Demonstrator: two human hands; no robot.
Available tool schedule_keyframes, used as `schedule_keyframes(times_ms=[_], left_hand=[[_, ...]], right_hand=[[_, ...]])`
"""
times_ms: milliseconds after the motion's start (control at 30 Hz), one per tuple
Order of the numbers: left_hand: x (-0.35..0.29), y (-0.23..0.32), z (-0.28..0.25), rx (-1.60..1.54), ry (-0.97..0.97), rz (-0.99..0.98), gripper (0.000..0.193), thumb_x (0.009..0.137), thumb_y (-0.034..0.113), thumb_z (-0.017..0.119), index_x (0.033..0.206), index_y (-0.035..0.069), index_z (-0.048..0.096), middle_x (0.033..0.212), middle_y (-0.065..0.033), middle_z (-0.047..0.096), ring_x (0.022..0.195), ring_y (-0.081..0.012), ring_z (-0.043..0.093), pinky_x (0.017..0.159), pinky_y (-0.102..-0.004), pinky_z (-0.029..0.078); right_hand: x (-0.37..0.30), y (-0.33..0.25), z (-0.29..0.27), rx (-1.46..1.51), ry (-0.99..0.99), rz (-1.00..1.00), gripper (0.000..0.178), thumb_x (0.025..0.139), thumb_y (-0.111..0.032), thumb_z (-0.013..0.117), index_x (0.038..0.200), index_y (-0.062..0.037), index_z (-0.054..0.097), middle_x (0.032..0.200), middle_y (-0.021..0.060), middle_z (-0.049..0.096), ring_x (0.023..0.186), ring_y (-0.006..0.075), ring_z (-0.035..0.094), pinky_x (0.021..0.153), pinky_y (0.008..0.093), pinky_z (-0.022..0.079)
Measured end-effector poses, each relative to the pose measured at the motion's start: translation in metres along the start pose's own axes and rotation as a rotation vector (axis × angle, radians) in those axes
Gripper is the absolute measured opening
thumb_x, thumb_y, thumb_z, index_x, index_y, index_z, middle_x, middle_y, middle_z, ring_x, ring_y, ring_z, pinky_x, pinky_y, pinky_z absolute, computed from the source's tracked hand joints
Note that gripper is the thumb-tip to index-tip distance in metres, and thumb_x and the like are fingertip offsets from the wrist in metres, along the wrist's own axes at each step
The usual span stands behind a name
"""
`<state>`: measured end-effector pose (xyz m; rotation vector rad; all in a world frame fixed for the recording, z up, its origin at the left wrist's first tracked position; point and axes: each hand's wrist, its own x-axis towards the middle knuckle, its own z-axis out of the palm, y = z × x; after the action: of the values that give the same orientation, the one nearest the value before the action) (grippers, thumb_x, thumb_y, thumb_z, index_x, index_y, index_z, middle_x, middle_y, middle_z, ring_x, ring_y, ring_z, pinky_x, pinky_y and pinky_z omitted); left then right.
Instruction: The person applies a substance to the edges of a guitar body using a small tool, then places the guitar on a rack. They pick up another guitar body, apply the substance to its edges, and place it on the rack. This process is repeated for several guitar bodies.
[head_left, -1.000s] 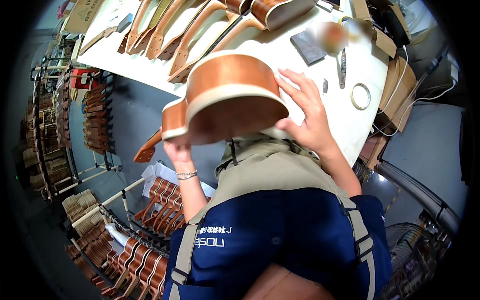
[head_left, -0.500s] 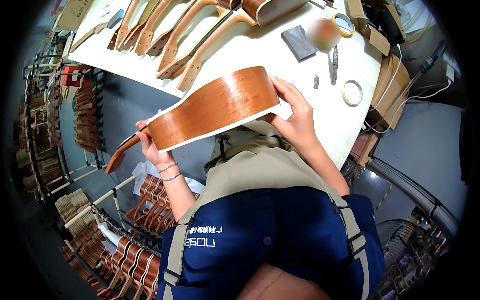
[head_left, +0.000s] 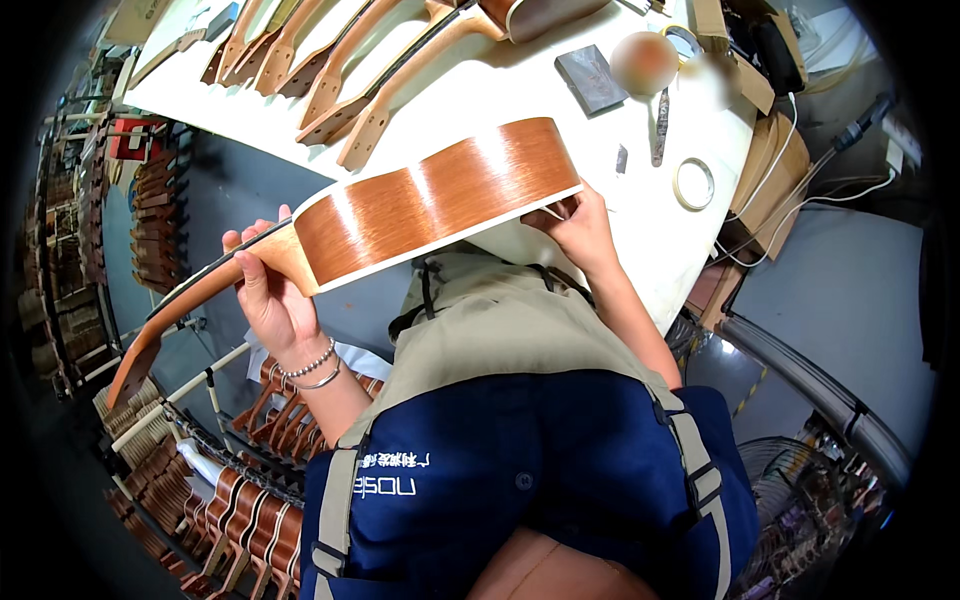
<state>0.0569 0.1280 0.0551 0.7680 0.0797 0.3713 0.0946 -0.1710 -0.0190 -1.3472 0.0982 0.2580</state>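
Note:
A ukulele (head_left: pixel 440 205), glossy brown with white edging and no strings in sight, is held on its side in front of my apron, its neck pointing left and down. Around the neck, close to the body, my left hand (head_left: pixel 275 300) is closed, the thumb on the near side and fingertips showing beyond. At the right end, my right hand (head_left: pixel 580 230) grips the lower edge of the body; some of its fingers are hidden beneath it. Beyond the instrument, the white table (head_left: pixel 480 100) carries several more ukuleles, their necks (head_left: pixel 400 80) pointing toward me.
On the table's right part lie a dark grey block (head_left: pixel 593 80), a dark-handled tool (head_left: pixel 661 130), a small blade-like piece (head_left: pixel 621 158) and a tape roll (head_left: pixel 693 184). Cardboard boxes (head_left: pixel 770 180) and cables flank it. Racks of ukuleles (head_left: pixel 245 520) stand at left.
The ukulele has turned and levelled, so more of its neck shows. My left hand has moved left and up slightly with the neck; my right hand has shifted lower on the body's end.

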Motion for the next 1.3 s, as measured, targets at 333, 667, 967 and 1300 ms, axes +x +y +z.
schedule_keyframes(times_ms=[333, 667, 967, 1300], left_hand=[[-0.006, -0.001, 0.04, 0.239, 0.052, 0.115, 0.033, 0.085, 0.016, 0.058, 0.114, 0.004, 0.049, 0.104, -0.0103, 0.06, 0.103, -0.0246, 0.055, 0.105, -0.0535, 0.03], [0.007, -0.019, 0.0, -0.128, 0.043, -0.053, 0.022, 0.081, 0.016, 0.064, 0.101, 0.01, 0.055, 0.093, -0.0013, 0.059, 0.097, -0.0157, 0.053, 0.111, -0.0469, 0.015], [0.007, -0.036, -0.02, -0.281, 0.069, -0.089, 0.021, 0.082, 0.02, 0.063, 0.098, 0.01, 0.055, 0.095, 0.0, 0.057, 0.1, -0.0165, 0.051, 0.11, -0.0459, 0.02], [0.008, -0.033, 0.001, -0.145, 0.058, -0.015, 0.02, 0.08, 0.015, 0.065, 0.096, 0.012, 0.054, 0.091, -0.0003, 0.058, 0.095, -0.0155, 0.054, 0.111, -0.0497, 0.014]], right_hand=[[0.0, 0.017, -0.007, 0.112, 0.03, 0.128, 0.039, 0.067, 0.009, 0.069, 0.103, 0.0027, 0.053, 0.09, 0.0078, 0.06, 0.084, 0.0156, 0.061, 0.074, 0.0269, 0.051], [-0.017, -0.029, -0.002, -0.294, 0.195, -0.177, 0.068, 0.055, 0.001, 0.08, 0.117, -0.0011, 0.051, 0.107, 0.0077, 0.057, 0.096, 0.0164, 0.058, 0.078, 0.0298, 0.05], [-0.027, -0.056, 0.005, -0.618, 0.274, -0.328, 0.075, 0.05, -0.012, 0.085, 0.117, -0.0042, 0.053, 0.11, 0.0085, 0.055, 0.098, 0.0206, 0.057, 0.077, 0.031, 0.05], [-0.013, -0.022, -0.011, -0.249, 0.187, -0.117, 0.064, 0.057, 0.005, 0.076, 0.116, -0.0022, 0.051, 0.109, 0.006, 0.055, 0.099, 0.0172, 0.056, 0.081, 0.0309, 0.049]])
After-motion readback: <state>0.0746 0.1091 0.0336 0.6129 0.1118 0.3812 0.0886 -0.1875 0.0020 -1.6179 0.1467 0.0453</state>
